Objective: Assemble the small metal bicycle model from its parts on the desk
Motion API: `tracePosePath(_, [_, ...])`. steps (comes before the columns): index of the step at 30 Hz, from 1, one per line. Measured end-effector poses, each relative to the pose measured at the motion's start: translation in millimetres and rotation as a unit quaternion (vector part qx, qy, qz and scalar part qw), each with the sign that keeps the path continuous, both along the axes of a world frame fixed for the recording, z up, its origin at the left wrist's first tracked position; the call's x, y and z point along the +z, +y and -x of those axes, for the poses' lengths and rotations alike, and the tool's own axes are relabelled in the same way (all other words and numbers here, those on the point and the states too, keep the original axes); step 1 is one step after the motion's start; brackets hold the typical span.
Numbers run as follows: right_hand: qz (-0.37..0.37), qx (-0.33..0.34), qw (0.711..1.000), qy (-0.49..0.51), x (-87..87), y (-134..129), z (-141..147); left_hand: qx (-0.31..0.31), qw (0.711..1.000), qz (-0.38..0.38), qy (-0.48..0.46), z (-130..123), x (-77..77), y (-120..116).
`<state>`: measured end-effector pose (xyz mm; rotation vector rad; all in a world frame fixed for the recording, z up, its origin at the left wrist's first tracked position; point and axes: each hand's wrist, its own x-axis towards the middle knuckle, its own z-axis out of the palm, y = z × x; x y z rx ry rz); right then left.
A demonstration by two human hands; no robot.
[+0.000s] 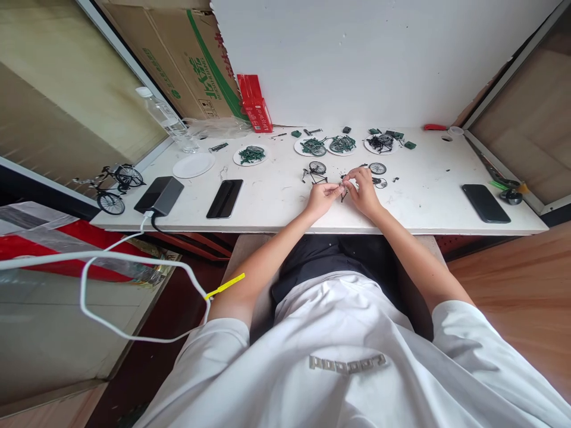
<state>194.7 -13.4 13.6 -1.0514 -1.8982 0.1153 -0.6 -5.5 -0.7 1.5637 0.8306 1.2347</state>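
Note:
My left hand (322,199) and my right hand (364,191) meet fingertip to fingertip just above the table. Both are closed in a pinch around a small dark part (344,196), mostly hidden by the fingers. Beyond my left hand lies a model bicycle piece with a black wheel (317,167). A loose black wheel (377,168) rests just past my right hand, with several tiny dark pieces near it. Farther back, white plates hold green parts (342,144) and black parts (381,142).
An assembled model bicycle (116,184) stands at the left, beside a dark grey box (159,196) with a white cable. One phone (225,198) lies left, another (485,203) right. A plastic bottle (167,119), white plate (193,166) and red carton (256,105) are behind.

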Motion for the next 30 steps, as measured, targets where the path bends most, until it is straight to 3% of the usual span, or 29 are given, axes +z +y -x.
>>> tracePosePath(10, [0.034, -0.011, 0.998, -0.042, 9.0, -7.8, 4.9, 0.003, 1.000, -0.002, 0.012, -2.4, -5.0, 2.7])
tracePosePath(19, [0.032, -0.012, 0.998, -0.043, 5.8, -4.4, 2.5, 0.002, 1.000, -0.004, 0.017, -2.8, 1.4, -4.4])
tracePosePath(30, [0.031, -0.009, 0.999, -0.031, 5.7, -4.8, 1.5, 0.038, 0.994, -0.071, 0.076, -2.5, -2.2, -3.7])
